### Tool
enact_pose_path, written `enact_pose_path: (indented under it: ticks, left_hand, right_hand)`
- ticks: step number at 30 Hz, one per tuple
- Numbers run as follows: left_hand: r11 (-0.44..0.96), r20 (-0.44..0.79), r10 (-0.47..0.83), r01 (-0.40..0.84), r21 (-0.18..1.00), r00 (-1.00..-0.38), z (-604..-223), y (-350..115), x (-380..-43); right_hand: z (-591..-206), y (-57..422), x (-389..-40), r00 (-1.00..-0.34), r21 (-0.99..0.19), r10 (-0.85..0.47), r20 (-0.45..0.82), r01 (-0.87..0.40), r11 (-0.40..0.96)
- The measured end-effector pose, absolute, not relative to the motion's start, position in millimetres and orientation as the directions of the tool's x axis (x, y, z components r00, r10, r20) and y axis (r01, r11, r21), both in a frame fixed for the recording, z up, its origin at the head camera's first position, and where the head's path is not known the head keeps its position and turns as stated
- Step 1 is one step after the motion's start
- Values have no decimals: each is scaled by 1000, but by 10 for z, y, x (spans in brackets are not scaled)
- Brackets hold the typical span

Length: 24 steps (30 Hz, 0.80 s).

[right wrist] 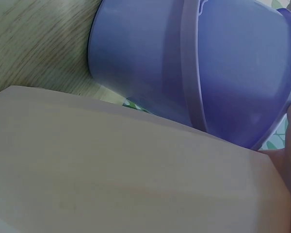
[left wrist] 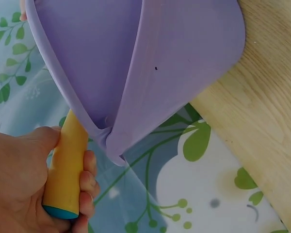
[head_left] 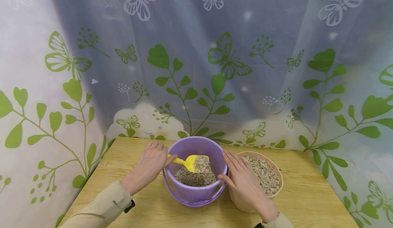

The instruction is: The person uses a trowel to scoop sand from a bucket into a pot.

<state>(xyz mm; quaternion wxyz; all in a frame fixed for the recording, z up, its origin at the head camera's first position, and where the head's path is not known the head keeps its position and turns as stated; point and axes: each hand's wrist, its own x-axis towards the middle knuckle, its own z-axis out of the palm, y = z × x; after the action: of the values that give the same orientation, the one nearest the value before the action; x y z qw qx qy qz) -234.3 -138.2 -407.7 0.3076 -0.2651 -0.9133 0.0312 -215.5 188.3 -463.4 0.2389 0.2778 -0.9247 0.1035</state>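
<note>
A yellow toy shovel (head_left: 190, 163) carries a heap of beige flakes or grain (head_left: 201, 164) above the opening of a purple bucket (head_left: 198, 195). My left hand (head_left: 150, 163) grips its handle, whose teal end (left wrist: 63, 212) shows in the left wrist view. More of the loose grain (head_left: 194, 178) lies inside the bucket. At the bucket's right rim, my right hand (head_left: 242, 177) touches with fairly straight fingers. Beneath that hand stands a pale peach pot (head_left: 241, 200), filled with similar grain (head_left: 262, 175); it blocks much of the right wrist view (right wrist: 136, 170).
Both containers stand on a wooden table (head_left: 141, 200). The bucket's handle (head_left: 196, 204) hangs down along its near side. Behind the table rises a curtain (head_left: 184, 95) printed with leaves and butterflies.
</note>
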Motion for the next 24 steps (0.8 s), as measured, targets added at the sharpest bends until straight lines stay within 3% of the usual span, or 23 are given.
enact_pose_path:
  ticks: [7, 13, 24]
  left_hand:
    - [837, 560, 519, 516, -180, -646, -4050, -1424, -2357]
    - [853, 546, 493, 501, -147, -678, -4004, -1440, -2361]
    - [857, 531, 477, 505, -105, -700, -3921, -1464, -2345]
  right_hand:
    - [-4600, 1876, -2155, -726, -58, -473, 499, -573, 818]
    - [-4522, 1971, -2108, -758, -67, -452, 471, -541, 838]
    - [-4506, 2691, -1959, -828, -108, -304, 471, -396, 912]
